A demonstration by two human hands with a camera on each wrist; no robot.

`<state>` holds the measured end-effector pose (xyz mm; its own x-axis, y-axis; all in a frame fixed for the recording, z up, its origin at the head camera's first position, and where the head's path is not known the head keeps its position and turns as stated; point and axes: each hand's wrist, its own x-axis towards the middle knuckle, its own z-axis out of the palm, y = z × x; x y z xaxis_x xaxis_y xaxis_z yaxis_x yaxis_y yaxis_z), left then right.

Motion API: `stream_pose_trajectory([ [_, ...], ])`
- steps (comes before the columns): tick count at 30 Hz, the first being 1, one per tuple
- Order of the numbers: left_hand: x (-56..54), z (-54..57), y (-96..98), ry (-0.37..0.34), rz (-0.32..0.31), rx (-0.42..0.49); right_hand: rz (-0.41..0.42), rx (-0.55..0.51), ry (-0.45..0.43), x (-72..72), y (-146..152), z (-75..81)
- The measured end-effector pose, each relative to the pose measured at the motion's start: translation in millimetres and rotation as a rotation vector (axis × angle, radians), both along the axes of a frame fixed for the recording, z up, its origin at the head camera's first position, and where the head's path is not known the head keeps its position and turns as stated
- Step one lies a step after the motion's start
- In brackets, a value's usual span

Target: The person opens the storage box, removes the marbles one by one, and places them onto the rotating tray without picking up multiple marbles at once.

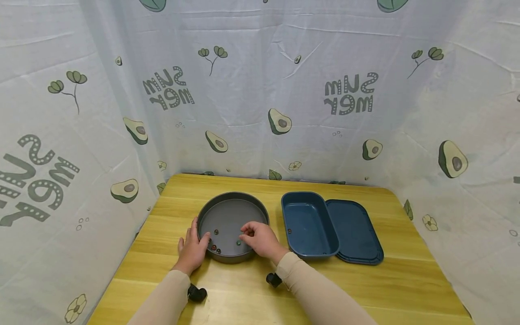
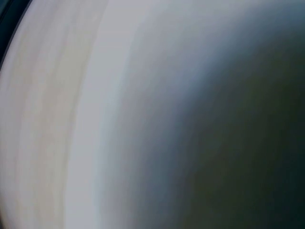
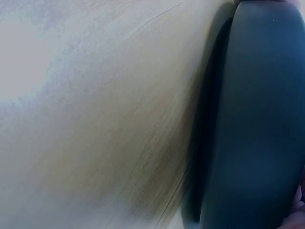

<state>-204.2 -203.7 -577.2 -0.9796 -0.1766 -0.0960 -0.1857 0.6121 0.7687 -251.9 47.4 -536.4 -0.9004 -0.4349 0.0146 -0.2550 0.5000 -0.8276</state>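
Observation:
A round dark grey pan [image 1: 233, 216] sits on the table with several small marbles in it, among them a green marble [image 1: 238, 243] and a reddish marble [image 1: 214, 247]. My left hand [image 1: 192, 249] holds the pan's left side, thumb over the rim and fingers along the outer wall. Reaching over the right rim, my right hand [image 1: 262, 239] has its thumb and bent fingers close together just above the green marble. Whether anything is between those fingertips is too small to tell. In the right wrist view, the pan's outer wall [image 3: 257, 114] fills the right side.
Right of the pan stands a blue rectangular box [image 1: 310, 223] with a marble [image 1: 289, 231] inside near its left wall. Its flat blue lid [image 1: 355, 232] lies against the box's right side. A patterned white curtain [image 1: 252, 90] surrounds the wooden table [image 1: 239, 289]. The left wrist view is badly blurred.

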Motion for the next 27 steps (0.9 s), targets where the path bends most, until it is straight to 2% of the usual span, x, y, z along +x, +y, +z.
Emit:
stream_pose_trajectory([
  [9,1.9,-7.0,-1.2,0.054,0.000,0.019,-0.019,-0.051,-0.013,0.1,5.2,1.4],
  [15,1.3,-8.9,-4.2,0.032,-0.015,0.028,-0.062,-0.109,-0.022,-3.7,19.2,19.6],
  [19,1.9,-5.9,-3.8,0.021,-0.011,0.023,-0.129,-0.073,0.018,-6.6,36.3,38.1],
  [21,2.6,-5.0,-3.1,0.039,-0.006,0.022,-0.165,-0.042,0.039,-8.9,47.5,44.5],
  [24,3.0,-3.8,-2.6,0.051,-0.009,0.019,-0.199,0.009,0.043,-12.8,67.6,47.5],
  [27,3.1,-0.5,-2.5,0.033,-0.018,0.017,-0.222,0.071,0.044,-15.7,88.5,46.0],
])
